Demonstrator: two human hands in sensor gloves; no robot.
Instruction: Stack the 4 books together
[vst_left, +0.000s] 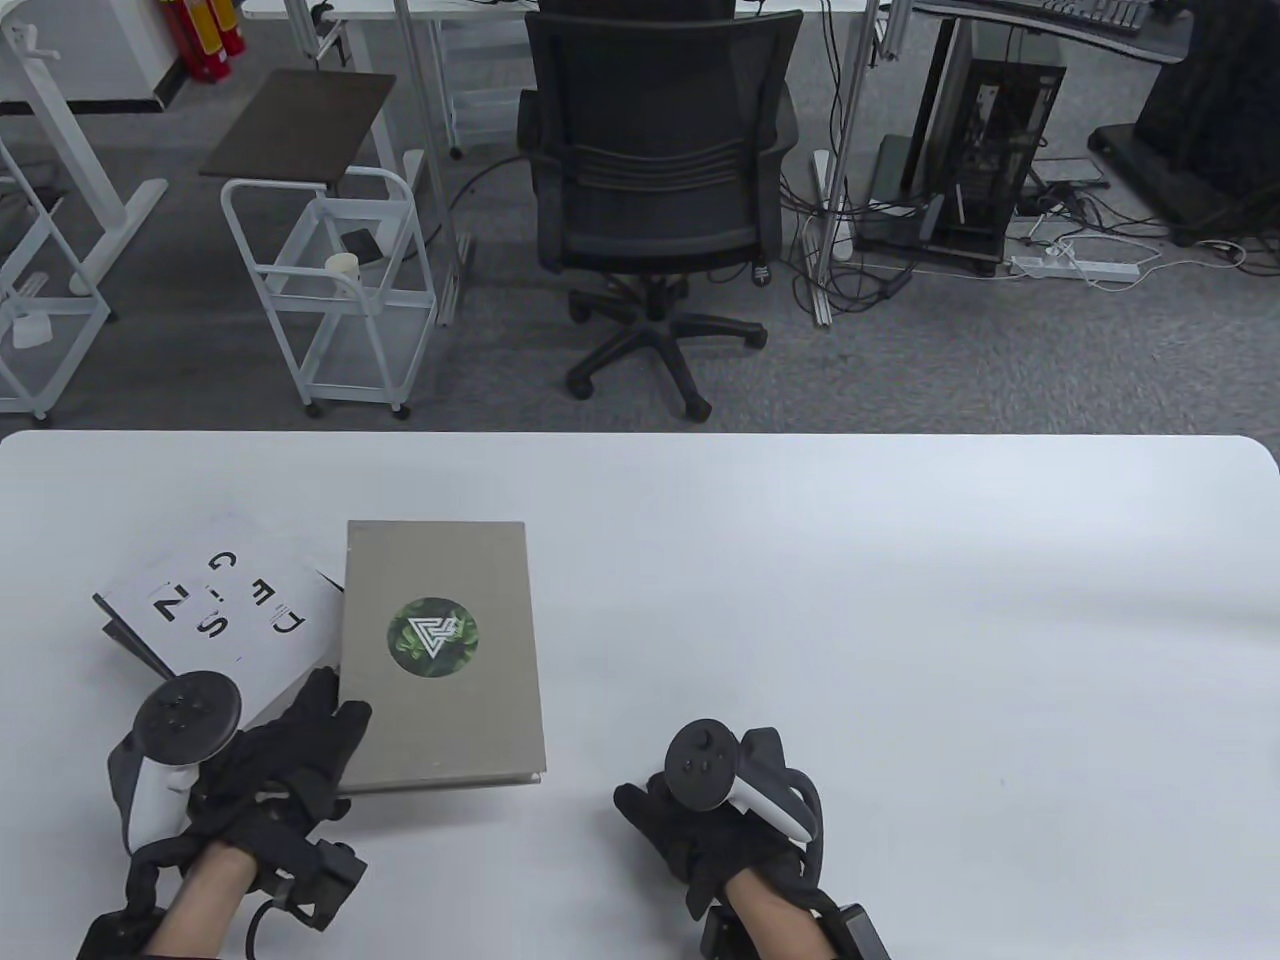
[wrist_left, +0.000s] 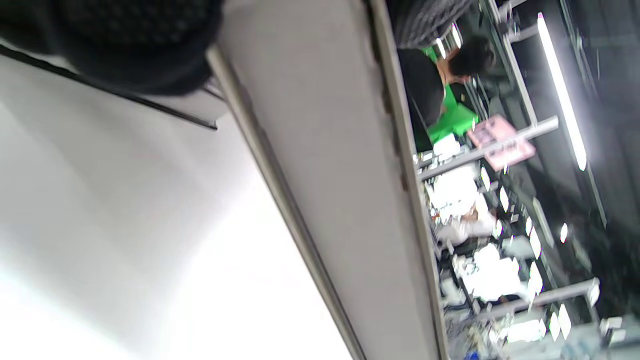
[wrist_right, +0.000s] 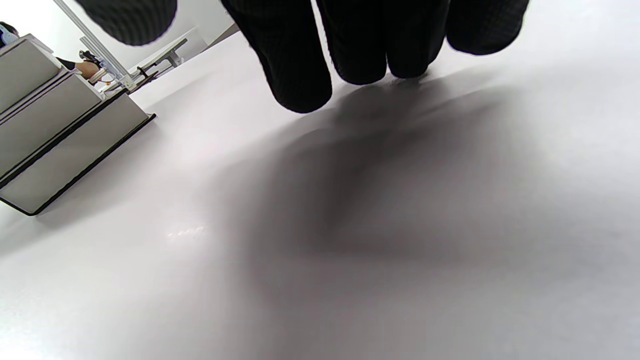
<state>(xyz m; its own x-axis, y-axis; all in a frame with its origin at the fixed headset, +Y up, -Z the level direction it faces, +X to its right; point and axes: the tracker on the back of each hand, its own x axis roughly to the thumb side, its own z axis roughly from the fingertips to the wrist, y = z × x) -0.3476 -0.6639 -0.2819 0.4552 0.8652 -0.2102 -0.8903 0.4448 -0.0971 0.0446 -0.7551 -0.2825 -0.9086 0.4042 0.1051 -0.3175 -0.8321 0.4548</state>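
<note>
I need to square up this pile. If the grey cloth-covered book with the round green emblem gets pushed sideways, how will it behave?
The grey cloth-covered book with the round green emblem looks like a rigid hardcover, so it should slide as one flat slab. Its cloth cover probably grips rather than slips. It lies partly over the white lettered book, so a push from the left hand may drag that one along.

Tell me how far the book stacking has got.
Mostly done: the grey book tops a pile, with more layers under it in the right wrist view. The left hand touches its near-left corner. The white book lies skewed; squaring remains. The right hand rests on the table.
</note>
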